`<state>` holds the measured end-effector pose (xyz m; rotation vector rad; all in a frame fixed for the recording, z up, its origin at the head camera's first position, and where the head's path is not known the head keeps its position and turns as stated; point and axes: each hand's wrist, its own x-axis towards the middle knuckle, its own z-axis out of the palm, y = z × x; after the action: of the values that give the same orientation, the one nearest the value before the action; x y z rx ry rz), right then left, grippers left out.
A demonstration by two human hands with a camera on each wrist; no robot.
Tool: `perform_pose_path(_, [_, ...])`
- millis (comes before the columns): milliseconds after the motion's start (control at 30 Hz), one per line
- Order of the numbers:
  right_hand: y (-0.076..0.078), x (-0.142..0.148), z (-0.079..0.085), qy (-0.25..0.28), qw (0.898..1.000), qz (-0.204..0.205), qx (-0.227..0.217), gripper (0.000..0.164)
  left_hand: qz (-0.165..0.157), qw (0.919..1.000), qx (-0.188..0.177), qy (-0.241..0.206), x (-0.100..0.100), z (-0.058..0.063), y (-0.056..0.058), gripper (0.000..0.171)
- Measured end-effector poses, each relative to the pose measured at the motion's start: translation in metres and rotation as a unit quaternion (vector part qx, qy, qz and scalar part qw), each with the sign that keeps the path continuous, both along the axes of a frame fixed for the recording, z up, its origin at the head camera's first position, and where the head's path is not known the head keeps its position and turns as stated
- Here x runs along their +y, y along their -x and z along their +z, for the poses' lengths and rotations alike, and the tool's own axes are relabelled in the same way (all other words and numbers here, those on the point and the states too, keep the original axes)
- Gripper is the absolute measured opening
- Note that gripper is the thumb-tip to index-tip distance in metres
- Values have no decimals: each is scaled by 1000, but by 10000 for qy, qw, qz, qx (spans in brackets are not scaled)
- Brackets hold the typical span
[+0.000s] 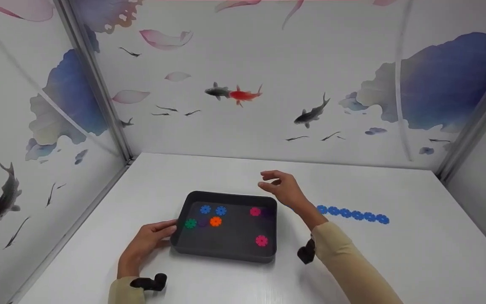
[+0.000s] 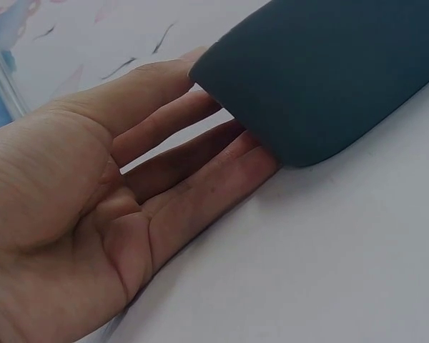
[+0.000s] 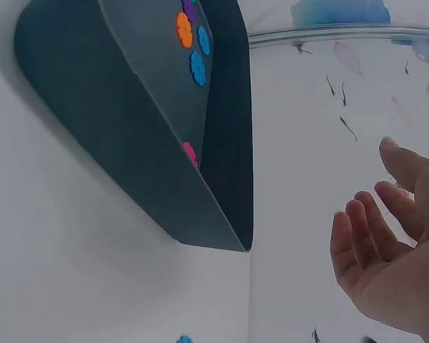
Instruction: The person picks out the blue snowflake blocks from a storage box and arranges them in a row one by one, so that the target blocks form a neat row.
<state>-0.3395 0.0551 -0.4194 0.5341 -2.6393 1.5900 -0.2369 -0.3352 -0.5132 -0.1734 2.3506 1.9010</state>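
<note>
A dark grey tray [image 1: 234, 249] stands on the white table, with notched plastic flower-shaped discs lying inside. My left hand [image 1: 148, 240] is at its left side, fingers and thumb touching the outer wall; the left wrist view shows these fingers [image 2: 222, 168] mostly straight against the tray. My right hand [image 1: 283, 188] is raised beyond the tray's back right corner, holding nothing, its fingers loosely bent and thumb apart. In the tray lie blue discs [image 1: 221, 210], a green disc [image 1: 190, 223], an orange disc [image 1: 215, 221], pink discs [image 1: 261, 240] and dark purple discs [image 1: 202, 222].
To the right of the tray, several blue discs [image 1: 357, 215] form a slanting row on the table [image 1: 395, 261], partly behind the right forearm. White panels [image 1: 268, 55] printed with fish and petals enclose the table at the back and sides.
</note>
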Motion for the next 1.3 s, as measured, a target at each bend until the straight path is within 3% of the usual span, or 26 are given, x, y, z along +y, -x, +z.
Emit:
perform_pose_path(267, [1, -33, -7, -80, 9999, 137, 42, 37, 47, 10000, 10, -49, 1, 1, -1, 56])
perform_pose_path(533, [-2, -58, -17, -85, 9995, 284, -95, 38, -225, 9996, 139, -30, -1, 0, -1, 55])
perform_pose_path(800, [-1, -82, -28, -174, 9991, 262, -269, 37, -115, 9998, 151, -22, 0, 3, -3, 55])
perform_pose_path(1000, [-4, -99, -38, -84, 9990, 49, -435, 36, -66, 9999, 114, 14, 0, 1, -2, 55])
perform_pose_path(1300, [-11, -121, -50, 38, 9952, -664, -725, 29, -62, 9999, 142, 50, 1, 1, -2, 55])
